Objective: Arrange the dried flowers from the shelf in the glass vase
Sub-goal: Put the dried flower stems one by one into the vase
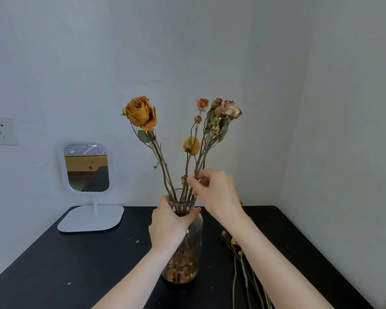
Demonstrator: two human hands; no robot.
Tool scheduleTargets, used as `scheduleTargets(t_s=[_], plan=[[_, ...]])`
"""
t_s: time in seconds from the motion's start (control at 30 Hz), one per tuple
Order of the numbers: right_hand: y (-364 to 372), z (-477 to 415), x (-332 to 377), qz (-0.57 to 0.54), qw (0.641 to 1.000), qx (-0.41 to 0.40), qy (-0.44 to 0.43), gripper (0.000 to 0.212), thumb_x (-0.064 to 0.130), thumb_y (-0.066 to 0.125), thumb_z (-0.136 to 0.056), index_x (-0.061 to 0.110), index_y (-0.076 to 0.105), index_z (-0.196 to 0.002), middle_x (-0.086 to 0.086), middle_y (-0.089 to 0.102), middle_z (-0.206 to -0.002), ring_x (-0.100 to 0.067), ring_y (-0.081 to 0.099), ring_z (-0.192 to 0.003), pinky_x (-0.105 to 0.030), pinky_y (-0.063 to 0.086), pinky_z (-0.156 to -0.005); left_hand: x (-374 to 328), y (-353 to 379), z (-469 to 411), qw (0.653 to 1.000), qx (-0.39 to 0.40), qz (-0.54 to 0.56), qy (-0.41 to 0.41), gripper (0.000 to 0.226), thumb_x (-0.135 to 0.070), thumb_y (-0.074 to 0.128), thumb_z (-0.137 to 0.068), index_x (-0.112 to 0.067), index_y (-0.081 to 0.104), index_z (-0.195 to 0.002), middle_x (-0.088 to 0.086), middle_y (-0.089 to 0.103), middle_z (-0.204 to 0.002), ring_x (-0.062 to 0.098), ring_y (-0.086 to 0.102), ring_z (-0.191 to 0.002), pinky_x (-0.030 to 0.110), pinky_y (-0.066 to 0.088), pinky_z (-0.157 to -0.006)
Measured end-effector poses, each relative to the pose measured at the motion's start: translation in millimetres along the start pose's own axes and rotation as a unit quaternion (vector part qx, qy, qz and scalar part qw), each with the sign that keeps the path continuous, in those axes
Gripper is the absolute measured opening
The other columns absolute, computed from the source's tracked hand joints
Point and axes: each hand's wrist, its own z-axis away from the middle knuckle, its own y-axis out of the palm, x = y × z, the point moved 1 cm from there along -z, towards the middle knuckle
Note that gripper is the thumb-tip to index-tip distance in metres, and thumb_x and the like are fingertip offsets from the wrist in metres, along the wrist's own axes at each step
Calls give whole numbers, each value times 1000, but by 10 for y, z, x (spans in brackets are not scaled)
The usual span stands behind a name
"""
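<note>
Nearest the camera, two bare forearms reach forward over a black table. Loose dried stems with small yellow buds lie flat on the table just right of the right forearm, running off the lower edge of view. The glass vase stands upright on the table between the forearms, its lower part filled with dried petals and stem ends. The left hand wraps the vase at its shoulder and neck, fingers curled round the far side and clamped on the glass, thumb side toward the camera. Just above the vase mouth, the right hand pinches a cluster of thin stems, thumb and forefinger tips pressed together on them while the other fingers stay loosely curled behind. The dried flowers rise from the vase in a fan: a large orange-yellow rose leans left, a small yellow bud sits lower in the middle, a small orange bud stands above it, and a bunch of pale pink-brown rosebuds leans right, on the stems that the right hand grips. Farther back on the left, a white stand mirror sits on its flat base at the table's rear edge. Behind everything is a pale wall with a white socket at far left.
</note>
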Motion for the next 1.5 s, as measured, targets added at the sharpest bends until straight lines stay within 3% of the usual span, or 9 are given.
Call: scheduleTargets(t_s=[0.1,0.33,0.53,0.67,0.77,0.9,1.03,1.27,1.5], plan=[[14,5,-9,-5,1000,-2,-1,16,31,58,-88,21,62,-77,11,60,-64,-9,63,-68,-23,51,-67,8,3,-14,1000,1,-10,0,60,-60,71,-60,-23,46,-100,-5,63,-99,19,60,-96,46,53,-79],[-7,4,-70,-40,999,16,21,16,32,61,-87,19,69,-91,13,60,-65,1,59,-65,-7,36,-58,46,4,-94,999,33,-1,12,63,-56,74,-61,-25,46,-107,-7,62,-105,15,60,-99,42,53,-83],[-72,41,-90,-63,997,22,31,20,31,63,-85,21,68,-102,13,61,-65,2,58,-65,-8,35,-57,21,-50,-136,996,87,10,28,80,-61,74,-59,-22,47,-122,-7,60,-117,15,56,-110,45,48,-94],[-231,92,-191,-69,997,15,35,12,30,63,-86,27,66,-97,11,62,-63,13,53,-53,-12,36,-55,76,-149,120,999,-25,17,29,87,-58,75,-58,-16,41,-126,-4,48,-124,16,44,-119,42,40,-100],[-378,178,-421,-61,995,12,73,12,30,62,-86,28,64,-98,10,63,-68,6,56,-55,-13,38,-55,148,-217,493,990,-88,17,108,57,-46,72,-67,-22,42,-110,-8,41,-105,8,41,-102,26,40,-87],[-516,330,-913,-21,989,-6,143,10,29,60,-88,25,64,-97,8,65,-70,2,56,-60,-15,37,-58,196,-93,876,976,48,-4,215,18,-33,63,-78,-29,50,-90,-13,45,-78,5,45,-79,11,39,-68],[-619,496,-1413,24,978,-1,207,11,25,62,-87,18,67,-94,5,67,-70,-1,54,-54,-18,40,-56,127,281,871,954,202,-106,194,4,-37,57,-86,-35,56,-82,-9,46,-59,4,48,-59,15,41,-56],[-658,713,-1904,97,947,129,279,6,22,62,-86,26,64,-82,7,67,-67,-1,59,-62,-20,46,-66,195,954,624,958,250,-134,40,17,-41,56,-88,-25,61,-91,-8,59,-77,15,60,-80,34,52,-76],[-502,759,-2004,119,940,178,266,13,35,64,-84,22,65,-87,8,63,-67,-5,62,-71,-24,48,-73,145,1202,650,952,232,-200,13,28,-53,66,-76,-28,61,-63,-11,60,-66,5,59,-65,25,46,-58]])
